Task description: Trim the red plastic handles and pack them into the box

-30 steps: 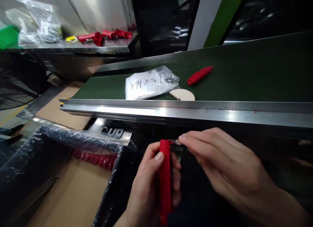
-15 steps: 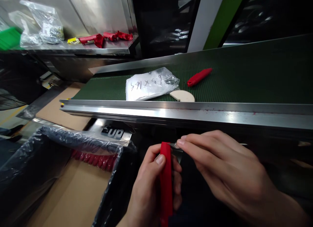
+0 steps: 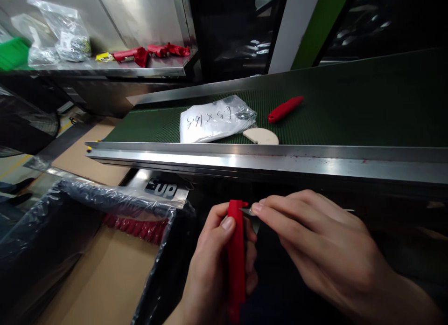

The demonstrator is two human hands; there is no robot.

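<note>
My left hand [image 3: 213, 255] is closed around a long, narrow red plastic part [image 3: 236, 255], held nearly upright with the thumb on its near face. My right hand [image 3: 325, 241] pinches a small knife [image 3: 247, 211] between thumb and fingers. Its pointed silver blade reaches the right edge of the red part, close below the top end. Most of the knife is hidden by my fingers. A small red bit [image 3: 245, 204] sticks out at the top right of the part, just above the blade.
Beyond my hands runs a green conveyor belt [image 3: 332, 115] with a metal edge rail [image 3: 217, 152]. On it lie a labelled plastic bag [image 3: 213, 122], a beige curved piece [image 3: 262, 136] and another red part [image 3: 286, 109]. At left stands a lined box [image 3: 79, 194] with several red pieces.
The red part has shifted slightly up and left in my left hand. The blade has moved slightly with it, and a small red bit now shows at the part's top right.
</note>
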